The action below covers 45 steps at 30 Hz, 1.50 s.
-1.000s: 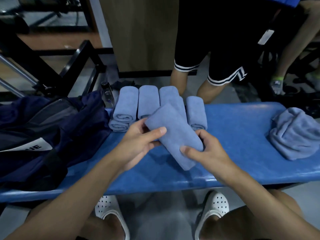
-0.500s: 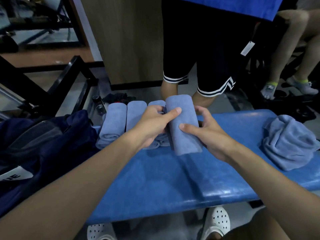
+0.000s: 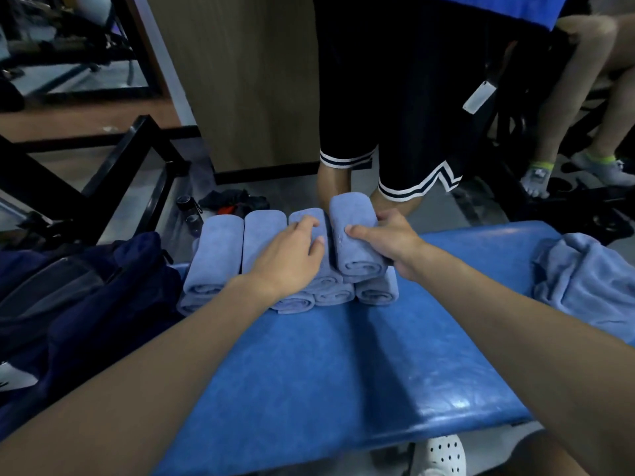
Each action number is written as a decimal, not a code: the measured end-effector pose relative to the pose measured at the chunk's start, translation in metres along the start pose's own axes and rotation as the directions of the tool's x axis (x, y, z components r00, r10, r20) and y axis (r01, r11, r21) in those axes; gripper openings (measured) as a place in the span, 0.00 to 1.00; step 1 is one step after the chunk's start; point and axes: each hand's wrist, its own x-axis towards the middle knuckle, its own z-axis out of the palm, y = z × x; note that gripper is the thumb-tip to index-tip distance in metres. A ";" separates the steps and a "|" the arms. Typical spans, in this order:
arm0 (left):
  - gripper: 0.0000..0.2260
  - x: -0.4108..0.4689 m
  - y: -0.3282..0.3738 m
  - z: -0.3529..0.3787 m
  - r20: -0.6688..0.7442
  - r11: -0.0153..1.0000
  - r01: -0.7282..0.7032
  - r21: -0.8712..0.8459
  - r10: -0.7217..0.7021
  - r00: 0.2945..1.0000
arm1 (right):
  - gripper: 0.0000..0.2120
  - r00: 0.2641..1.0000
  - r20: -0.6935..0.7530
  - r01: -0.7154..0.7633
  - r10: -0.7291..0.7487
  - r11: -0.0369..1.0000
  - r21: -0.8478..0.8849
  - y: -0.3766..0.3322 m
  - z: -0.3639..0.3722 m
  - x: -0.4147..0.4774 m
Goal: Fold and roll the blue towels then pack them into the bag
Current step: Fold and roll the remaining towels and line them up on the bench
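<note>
Under the counter's near edge, part of a white perforated shoe (image 3: 439, 455) is being shown. The counter (image 3: 343, 372), padded in glossy blue, is being crossed from that edge by two bare forearms.

Toward the counter's far edge, a stack of rolled towels (image 3: 213, 262) is being kept in two tiers, the spiral ends being turned toward the near edge. Pale blue-grey cloth with a soft matte nap is being shown, wound into tight, stubby cylinders.

The left hand (image 3: 288, 255) is being laid, fingers loose and spread, on the upper tier's middle rolls; nothing is being gripped by it. On the side of the stack toward the counter's right end, one rolled towel (image 3: 357, 249) is being held on the upper tier by the right hand (image 3: 388, 240), the thumb being pressed across its top and the fingers wrapped round its outer side.

On the counter's right end, a loose towel (image 3: 584, 280) of the same colour is being left in a crumpled heap, well apart from the stack. At the counter's left end, a dark navy bag (image 3: 86, 297) is being rested just beside the stack.

Beyond the counter's far edge, two dark bottles (image 3: 187, 203) are being stood on the floor, and a person (image 3: 395, 97) in striped black shorts is being seen before a wooden panel (image 3: 240, 80).
</note>
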 end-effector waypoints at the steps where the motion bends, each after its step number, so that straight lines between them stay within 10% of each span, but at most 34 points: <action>1: 0.19 -0.001 0.001 0.001 0.016 0.999 -0.011 0.039 0.010 1.000 | 0.32 1.000 0.004 -0.005 0.005 0.998 -0.055 0.003 0.000 0.001; 9: 0.28 -0.001 0.011 0.009 0.167 0.909 -0.140 0.392 0.079 0.983 | 0.22 0.992 -0.101 0.024 -0.073 0.909 -0.416 0.020 -0.003 -0.001; 12: 0.28 -0.001 0.014 0.010 0.183 0.893 -0.136 0.429 0.061 0.981 | 0.34 0.991 -0.127 -0.086 0.050 0.950 -0.301 0.023 -0.011 0.000; 16: 0.28 0.000 0.016 0.012 0.203 0.878 -0.137 0.459 0.047 0.978 | 0.26 0.994 -0.026 -0.112 0.110 0.989 -0.095 0.028 -0.017 0.001; 32: 0.23 0.000 0.030 0.010 0.102 0.858 -0.134 0.496 0.096 0.990 | 0.16 0.999 -0.028 0.022 -0.026 0.991 -0.129 0.033 -0.023 -0.012; 40: 0.10 0.012 0.114 0.047 0.024 0.896 -0.353 0.268 0.360 0.933 | 0.10 0.959 -0.261 0.007 -0.112 0.928 -0.372 0.074 -0.115 -0.051; 45: 0.06 0.015 0.174 0.099 0.100 0.934 -0.352 0.065 0.345 0.933 | 0.08 0.842 -0.508 -0.256 -0.180 0.696 -0.671 0.106 -0.200 -0.080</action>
